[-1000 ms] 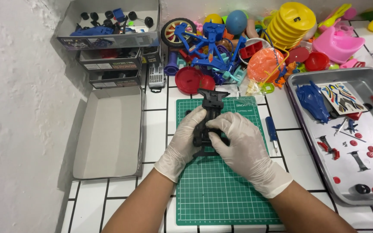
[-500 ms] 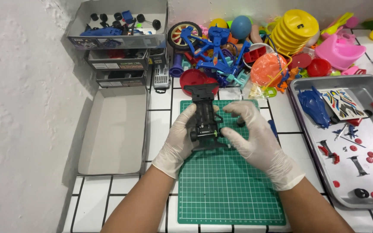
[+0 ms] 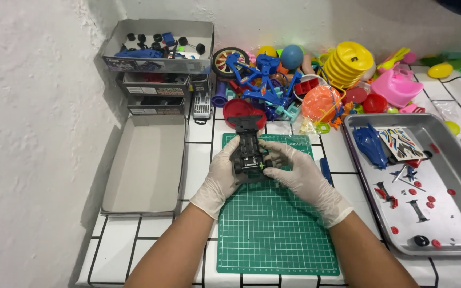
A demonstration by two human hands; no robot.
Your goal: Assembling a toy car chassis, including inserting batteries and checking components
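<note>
A black toy car chassis point(image 3: 249, 149) is held lengthwise above the far end of a green cutting mat point(image 3: 273, 229). My left hand point(image 3: 221, 178), in a white glove, grips the chassis from its left side. My right hand point(image 3: 294, 173), also gloved, holds its right side with the fingertips on the near end. The chassis points away from me toward a red round lid point(image 3: 236, 109).
An empty grey box lid point(image 3: 148, 165) lies left of the mat, with stacked grey boxes point(image 3: 158, 69) of small parts behind it. A metal tray point(image 3: 428, 186) at the right holds a blue car body, a sticker sheet and small red pieces. Colourful plastic toys point(image 3: 316, 74) are piled at the back.
Both hands have stayed on the chassis. Its near end has dropped from an upright tilt so it now lies flatter, and the right fingers shifted onto the near end.
</note>
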